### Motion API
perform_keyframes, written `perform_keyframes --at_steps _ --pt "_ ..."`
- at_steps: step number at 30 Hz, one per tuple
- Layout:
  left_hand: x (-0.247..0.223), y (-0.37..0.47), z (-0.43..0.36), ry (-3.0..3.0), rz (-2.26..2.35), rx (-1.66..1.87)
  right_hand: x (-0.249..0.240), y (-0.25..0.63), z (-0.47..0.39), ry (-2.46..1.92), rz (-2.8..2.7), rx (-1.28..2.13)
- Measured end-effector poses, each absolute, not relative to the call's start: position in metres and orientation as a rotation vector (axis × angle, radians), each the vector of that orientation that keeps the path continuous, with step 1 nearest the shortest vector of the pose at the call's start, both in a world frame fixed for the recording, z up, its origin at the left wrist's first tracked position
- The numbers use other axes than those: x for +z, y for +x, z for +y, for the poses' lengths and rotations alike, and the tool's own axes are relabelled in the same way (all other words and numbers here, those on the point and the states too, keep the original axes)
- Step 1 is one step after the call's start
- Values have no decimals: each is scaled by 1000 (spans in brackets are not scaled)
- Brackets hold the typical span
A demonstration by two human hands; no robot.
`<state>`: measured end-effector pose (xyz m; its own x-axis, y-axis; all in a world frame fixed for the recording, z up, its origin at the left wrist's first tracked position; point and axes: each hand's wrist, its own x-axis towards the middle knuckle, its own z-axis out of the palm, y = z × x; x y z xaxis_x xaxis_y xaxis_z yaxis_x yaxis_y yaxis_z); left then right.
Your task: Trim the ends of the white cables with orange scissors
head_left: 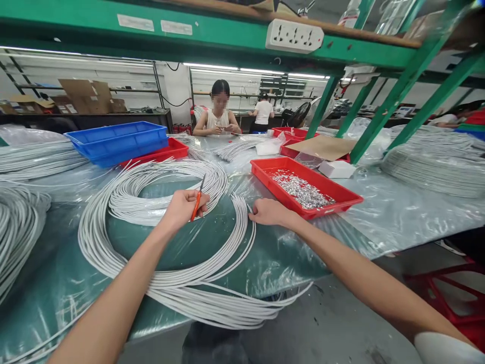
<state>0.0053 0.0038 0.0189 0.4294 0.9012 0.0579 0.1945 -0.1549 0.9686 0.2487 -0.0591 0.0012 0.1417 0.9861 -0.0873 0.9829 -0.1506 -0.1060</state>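
White cable coil (pixel 93 227): many thin, smooth, round strands laid side by side in a broad, open ring on the counter (pixel 276 258); it marks the clock's centre, with 12 straight ahead. Its cut-looking ends stop at 2 o'clock.
Outer strand (pixel 253 235): slightly apart from the bundle, curving up to the right hand.
Right hand (pixel 267 211): at 2 o'clock, fingers curled, thumb and fingertips pinched on the strand's end.
Left hand (pixel 184 207): at 12 o'clock, closed around an orange-handled tool (pixel 196 205); slim, dark tip pointing up.
Second coil (pixel 140 210): at 12, similar white strands wound tighter, partly behind the left hand.
Counter surface: green under glossy, wrinkled clear plastic.
Red tray (pixel 343 203): at 2, shallow, rectangular, rigid plastic; small shiny silvery pieces (pixel 303 192) scattered across its floor.
Blue tray (pixel 125 146): at 11, ribbed plastic, tilted over another red tray (pixel 176 149).
Loose bundle (pixel 18 232): at 9, pale, tangled-looking cable.
Co-worker (pixel 217 121): at 12, farther off, seated across the counter.
Power strip (pixel 294 35): at 1, white, fixed on a green-painted beam (pixel 227 30).
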Motion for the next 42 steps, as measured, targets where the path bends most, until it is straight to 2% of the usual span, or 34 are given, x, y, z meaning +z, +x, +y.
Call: perform_keyframes --at_steps 7,19,27,35,42 --pt "20 5 2 1620 967 852 -13 253 -62 -2296 -2016 343" --pt "12 5 10 1635 945 829 -25 262 -90 -2218 -1636 244" --pt "4 6 10 1754 976 762 -6 237 -63 -1582 -1463 714" --pt "-7 10 2 1970 947 713 -14 191 -34 -1112 -1421 935" --pt "-10 15 -7 2176 1044 664 -26 203 -48 -1030 -1430 1107"
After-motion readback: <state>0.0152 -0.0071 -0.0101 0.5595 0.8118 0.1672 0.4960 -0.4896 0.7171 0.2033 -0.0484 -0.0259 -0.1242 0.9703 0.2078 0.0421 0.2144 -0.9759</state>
